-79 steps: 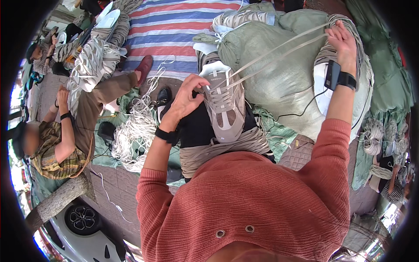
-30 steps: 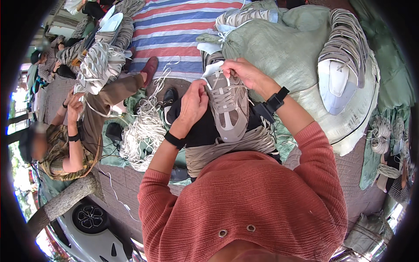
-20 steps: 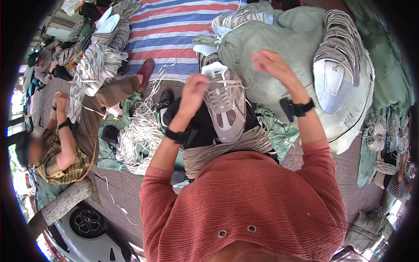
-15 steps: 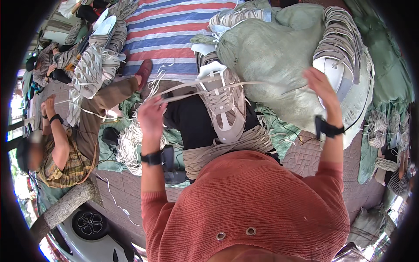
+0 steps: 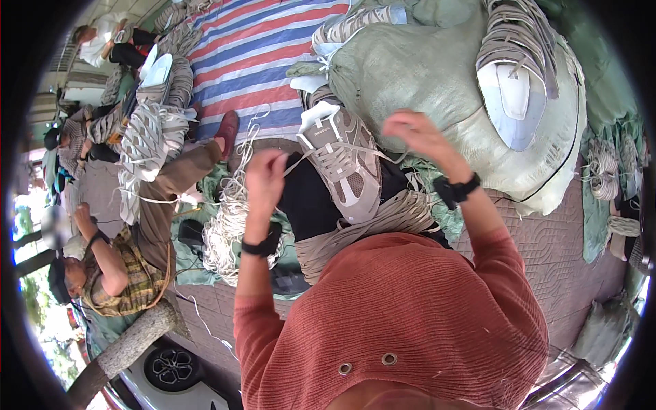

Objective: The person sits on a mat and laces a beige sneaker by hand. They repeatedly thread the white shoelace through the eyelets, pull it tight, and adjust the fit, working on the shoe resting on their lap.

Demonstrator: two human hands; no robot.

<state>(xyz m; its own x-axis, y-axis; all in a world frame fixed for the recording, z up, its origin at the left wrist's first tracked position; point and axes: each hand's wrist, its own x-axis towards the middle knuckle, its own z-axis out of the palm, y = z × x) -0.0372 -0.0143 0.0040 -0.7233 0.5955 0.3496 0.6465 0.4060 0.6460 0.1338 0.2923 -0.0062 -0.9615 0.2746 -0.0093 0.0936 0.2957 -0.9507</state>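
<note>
Outdoor paving, green sacks (image 5: 417, 68) behind. Left hand (image 5: 265, 176) pinches a white lace (image 5: 304, 158) on the grey sneaker (image 5: 347, 167). Right hand (image 5: 417, 133) blurred beside it; grip unclear.

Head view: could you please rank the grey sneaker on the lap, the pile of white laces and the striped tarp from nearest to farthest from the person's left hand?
From the left hand:
1. Grey sneaker, just to its right on the lap.
2. Pile of white laces, below and left, on the ground.
3. Striped tarp, farthest, spread out at the top.

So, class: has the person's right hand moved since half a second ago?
Yes. The right hand has swung in from the white-soled shoe stack toward the grey sneaker.
</note>
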